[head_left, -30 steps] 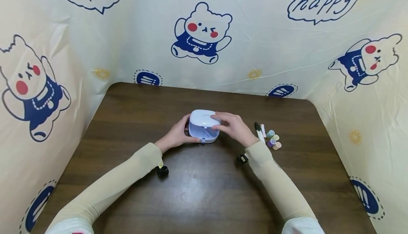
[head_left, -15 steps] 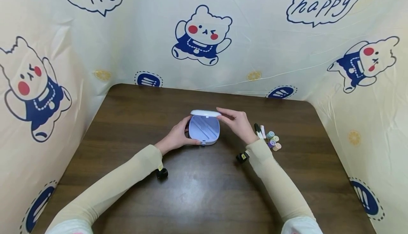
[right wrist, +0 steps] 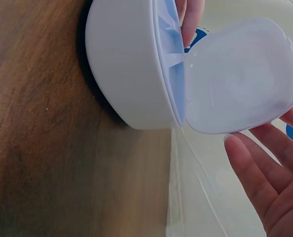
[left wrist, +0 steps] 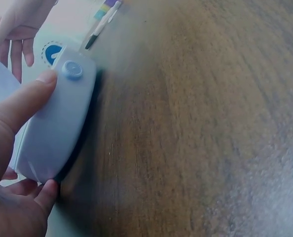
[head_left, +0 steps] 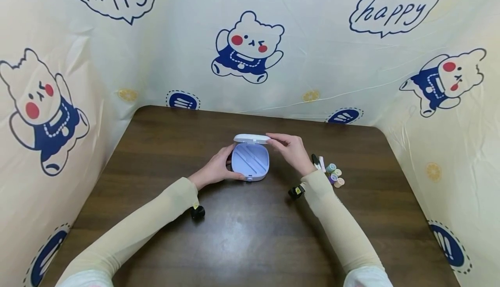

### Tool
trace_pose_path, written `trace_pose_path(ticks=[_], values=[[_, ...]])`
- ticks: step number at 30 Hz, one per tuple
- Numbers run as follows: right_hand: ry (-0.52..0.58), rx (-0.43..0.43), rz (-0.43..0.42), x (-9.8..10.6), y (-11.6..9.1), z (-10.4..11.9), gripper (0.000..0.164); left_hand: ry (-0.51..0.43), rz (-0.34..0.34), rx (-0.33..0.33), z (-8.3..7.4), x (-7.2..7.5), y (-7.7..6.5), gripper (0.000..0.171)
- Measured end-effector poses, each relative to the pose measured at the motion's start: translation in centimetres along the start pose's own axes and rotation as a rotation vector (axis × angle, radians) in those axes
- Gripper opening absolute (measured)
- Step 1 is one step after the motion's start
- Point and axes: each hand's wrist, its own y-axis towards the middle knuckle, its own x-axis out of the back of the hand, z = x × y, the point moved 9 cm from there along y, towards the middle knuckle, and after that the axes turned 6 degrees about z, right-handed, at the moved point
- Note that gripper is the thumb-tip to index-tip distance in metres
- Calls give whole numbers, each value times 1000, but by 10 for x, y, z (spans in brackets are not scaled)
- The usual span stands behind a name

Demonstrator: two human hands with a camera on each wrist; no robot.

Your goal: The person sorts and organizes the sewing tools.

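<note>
A small pale-blue plastic box [head_left: 251,161] with a hinged lid [head_left: 251,139] stands on the brown table [head_left: 234,235]. Diagonal ridges cross its inside, and nothing lies in it. My left hand [head_left: 216,168] grips the box at its left side. In the left wrist view the thumb lies on the front wall, close to a round button [left wrist: 72,70], while other fingers are at the bottom edge. The white lid stands raised behind the box. My right hand [head_left: 290,150] holds the lid's right edge between thumb and fingers; the right wrist view shows the lid's smooth inner face [right wrist: 240,74].
Right of the box, beside my right wrist, lie a black-capped marker [head_left: 315,161], a slim white pen [head_left: 322,163] and several small coloured cylinders [head_left: 331,168]. A patterned cloth [head_left: 250,96] hangs behind the table and along both sides.
The lid has swung up and back from half raised, baring the whole inside of the box. My right hand has moved slightly back and right with it. The left hand keeps its grip.
</note>
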Motion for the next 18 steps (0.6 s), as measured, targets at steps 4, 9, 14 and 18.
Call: trace_pose_path(ticks=[4,9,14,18], values=[[-8,-8,-12,2,2,-1,32,23,4,-3,1,0,1,122],[2,-22,-48,6,4,-4,30,46,9,-10,1,0,0,119],[56,-54,-84,8,8,-10,29,23,15,-30,-1,-1,-1,116],[95,-70,-98,9,12,-16,28,3,24,-27,-2,-1,-2,116]])
